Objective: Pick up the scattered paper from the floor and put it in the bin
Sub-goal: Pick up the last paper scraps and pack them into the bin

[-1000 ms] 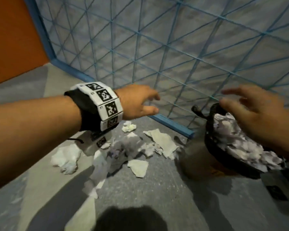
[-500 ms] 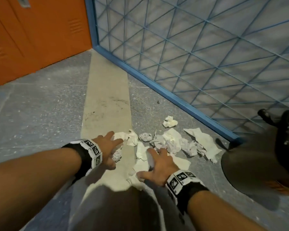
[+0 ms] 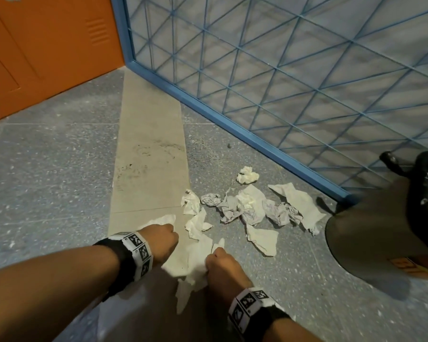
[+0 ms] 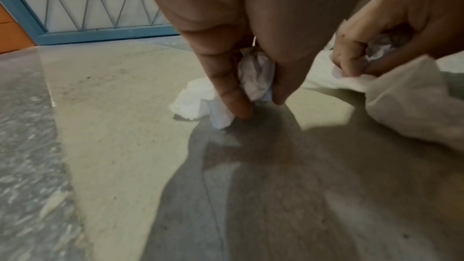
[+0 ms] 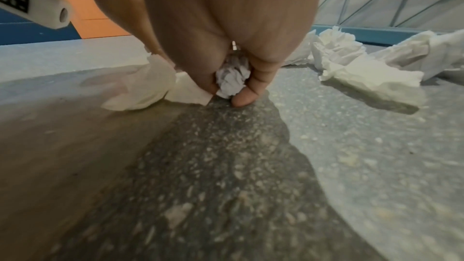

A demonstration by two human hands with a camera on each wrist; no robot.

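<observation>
Several crumpled white paper scraps (image 3: 251, 204) lie scattered on the floor near the blue grille. My left hand (image 3: 162, 239) is down at the floor, its fingers curled round a crumpled paper wad (image 4: 257, 75), with a flat white scrap (image 3: 160, 221) under it. My right hand (image 3: 220, 265) is close beside it, fingers curled round another crumpled wad (image 5: 232, 78) and a larger sheet (image 3: 194, 262) that trails below. The bin (image 3: 371, 238), lined with a black bag and holding paper, stands at the right edge.
A blue-framed wire grille (image 3: 282, 70) runs along the far side. Orange lockers (image 3: 35, 45) stand at the back left. A pale strip (image 3: 148, 144) crosses the grey speckled floor. My shadow covers the floor near me.
Both hands came down from near the bin to the floor. Half a second ago their fingers were spread over the scraps; now both are closed on paper.
</observation>
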